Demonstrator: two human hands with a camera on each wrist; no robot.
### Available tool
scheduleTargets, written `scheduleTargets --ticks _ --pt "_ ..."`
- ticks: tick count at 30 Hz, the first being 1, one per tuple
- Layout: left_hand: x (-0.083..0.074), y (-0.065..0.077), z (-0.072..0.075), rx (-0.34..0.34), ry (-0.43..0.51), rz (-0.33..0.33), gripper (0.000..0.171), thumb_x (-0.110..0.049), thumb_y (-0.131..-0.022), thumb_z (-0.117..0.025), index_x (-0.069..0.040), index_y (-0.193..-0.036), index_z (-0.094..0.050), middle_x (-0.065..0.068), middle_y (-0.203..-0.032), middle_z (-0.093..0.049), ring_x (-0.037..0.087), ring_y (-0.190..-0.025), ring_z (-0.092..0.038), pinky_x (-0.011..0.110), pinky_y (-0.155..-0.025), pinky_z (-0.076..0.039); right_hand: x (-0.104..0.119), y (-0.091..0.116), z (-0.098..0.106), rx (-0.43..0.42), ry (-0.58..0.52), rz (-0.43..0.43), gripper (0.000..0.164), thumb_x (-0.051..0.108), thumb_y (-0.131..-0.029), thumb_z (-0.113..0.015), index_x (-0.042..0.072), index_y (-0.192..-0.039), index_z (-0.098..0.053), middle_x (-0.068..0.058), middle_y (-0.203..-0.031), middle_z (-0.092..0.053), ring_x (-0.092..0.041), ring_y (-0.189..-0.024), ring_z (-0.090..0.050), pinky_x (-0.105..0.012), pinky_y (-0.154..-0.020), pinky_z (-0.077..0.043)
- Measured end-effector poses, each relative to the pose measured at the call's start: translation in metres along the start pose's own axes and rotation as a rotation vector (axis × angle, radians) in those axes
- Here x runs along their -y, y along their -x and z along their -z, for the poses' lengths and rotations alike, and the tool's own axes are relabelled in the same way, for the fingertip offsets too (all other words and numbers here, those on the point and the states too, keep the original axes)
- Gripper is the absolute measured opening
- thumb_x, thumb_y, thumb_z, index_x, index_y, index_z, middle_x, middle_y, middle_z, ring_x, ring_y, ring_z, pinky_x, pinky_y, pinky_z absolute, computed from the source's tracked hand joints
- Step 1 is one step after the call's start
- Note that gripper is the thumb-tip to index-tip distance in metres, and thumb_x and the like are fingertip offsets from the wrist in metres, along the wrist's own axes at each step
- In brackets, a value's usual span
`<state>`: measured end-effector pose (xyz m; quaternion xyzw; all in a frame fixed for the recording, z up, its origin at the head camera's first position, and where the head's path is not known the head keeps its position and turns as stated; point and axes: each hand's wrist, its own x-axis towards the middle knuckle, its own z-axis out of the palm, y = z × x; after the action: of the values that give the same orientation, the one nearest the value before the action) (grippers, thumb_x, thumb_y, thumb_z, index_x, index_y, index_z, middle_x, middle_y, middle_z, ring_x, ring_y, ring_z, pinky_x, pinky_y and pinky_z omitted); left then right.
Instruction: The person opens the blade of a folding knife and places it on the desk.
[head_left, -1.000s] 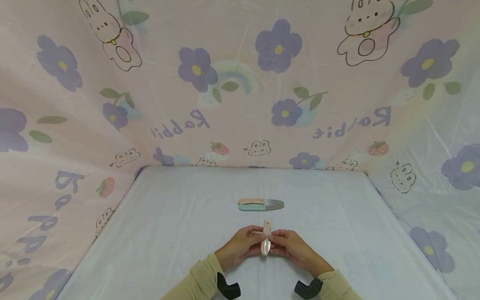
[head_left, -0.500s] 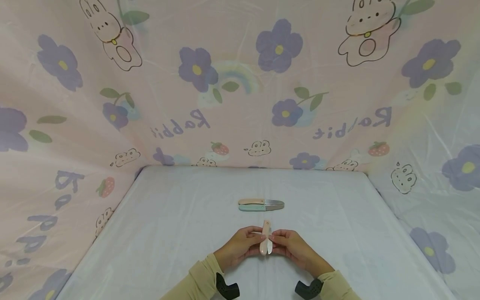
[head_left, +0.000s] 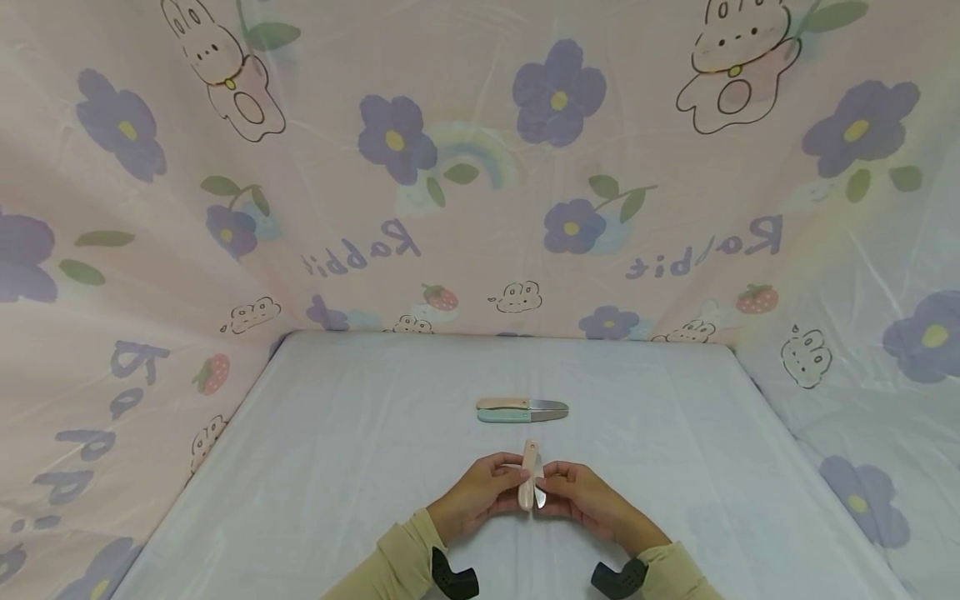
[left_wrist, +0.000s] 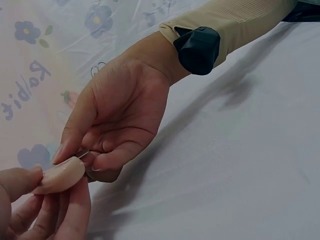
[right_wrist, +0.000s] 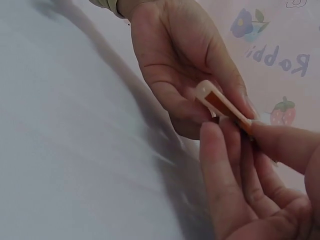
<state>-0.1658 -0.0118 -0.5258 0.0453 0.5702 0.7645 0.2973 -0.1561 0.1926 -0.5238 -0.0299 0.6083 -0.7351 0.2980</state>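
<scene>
A small folding knife (head_left: 528,477) with a pale pink handle is upright between both hands in the head view, low over the table. My left hand (head_left: 480,493) pinches its handle between thumb and fingers. From the right side, my right hand (head_left: 592,500) pinches the blade (head_left: 541,499), which stands partly out of the handle. In the left wrist view, the rounded handle end (left_wrist: 64,176) shows between the fingertips of both hands. The right wrist view shows the handle's slot (right_wrist: 219,102), orange-brown inside; fingers hide much of the blade there.
Beyond the hands, two more knives with blades out lie side by side on the white-covered table (head_left: 360,433): one peach-handled knife (head_left: 502,403) and one mint-green-handled knife (head_left: 504,416). A printed curtain (head_left: 480,242) rises behind and along both sides.
The pink knife's blade has swung further out to the right of its handle, with the right fingers on it. The handle has shifted slightly left. Both other knives stay put.
</scene>
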Motion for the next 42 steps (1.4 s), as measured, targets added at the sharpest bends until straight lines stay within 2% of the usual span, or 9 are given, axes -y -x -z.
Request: scheduleTargets --ticks 4,11,19,26,35,42 --pt "0.0 0.001 -0.001 0.011 -0.015 0.015 0.042 -0.015 -0.088 -0.065 -0.002 -0.125 -0.048 0.011 -0.103 -0.063 0.02 -0.086 -0.064 0.034 -0.073 -0.055 -0.001 0.0 0.0 -0.017 0.001 0.012 0.029 0.016 -0.091 -0.06 -0.006 -0.108 -0.05 -0.013 -0.099 -0.063 -0.02 -0.088 -0.063 -0.034 -0.077 -0.054" --pt "0.0 0.003 -0.001 0.038 -0.011 0.005 0.042 -0.011 -0.087 -0.065 -0.001 -0.124 -0.048 0.011 -0.103 -0.064 0.021 -0.086 -0.065 0.035 -0.073 -0.055 -0.002 -0.001 0.001 -0.017 -0.002 0.033 0.026 0.013 -0.091 -0.059 -0.007 -0.106 -0.051 -0.011 -0.098 -0.062 -0.019 -0.087 -0.063 -0.034 -0.077 -0.054" --pt "0.0 0.002 0.002 0.018 -0.044 0.004 0.039 -0.011 -0.088 -0.064 -0.002 -0.123 -0.05 0.01 -0.103 -0.063 0.019 -0.085 -0.064 0.034 -0.071 -0.055 -0.005 -0.001 0.004 -0.027 0.068 0.058 0.025 0.013 -0.091 -0.059 -0.006 -0.105 -0.053 -0.008 -0.094 -0.061 -0.014 -0.081 -0.06 -0.029 -0.071 -0.054" --pt "0.0 0.005 0.006 0.019 -0.075 0.005 0.039 -0.012 -0.087 -0.065 -0.002 -0.122 -0.051 0.011 -0.103 -0.062 0.016 -0.081 -0.063 0.033 -0.069 -0.055 -0.005 0.0 0.008 -0.028 0.115 0.056 0.028 0.015 -0.091 -0.06 -0.008 -0.106 -0.054 -0.009 -0.094 -0.061 -0.015 -0.082 -0.059 -0.03 -0.072 -0.054" --pt "-0.003 0.008 0.012 0.021 -0.038 -0.009 0.039 -0.012 -0.088 -0.065 0.0 -0.123 -0.051 0.015 -0.104 -0.06 0.022 -0.078 -0.064 0.042 -0.073 -0.055 0.0 0.005 0.012 -0.017 0.142 0.067 0.032 0.014 -0.092 -0.059 -0.012 -0.108 -0.051 -0.014 -0.095 -0.062 -0.018 -0.083 -0.062 -0.031 -0.074 -0.053" --pt "-0.006 0.008 0.019 0.006 -0.064 -0.011 0.037 -0.014 -0.089 -0.064 0.0 -0.122 -0.053 0.013 -0.101 -0.06 0.019 -0.076 -0.063 0.038 -0.071 -0.055 0.008 0.011 0.015 -0.016 0.2 0.087 0.033 0.015 -0.093 -0.057 -0.012 -0.11 -0.05 -0.013 -0.092 -0.061 -0.018 -0.08 -0.06 -0.031 -0.073 -0.052"
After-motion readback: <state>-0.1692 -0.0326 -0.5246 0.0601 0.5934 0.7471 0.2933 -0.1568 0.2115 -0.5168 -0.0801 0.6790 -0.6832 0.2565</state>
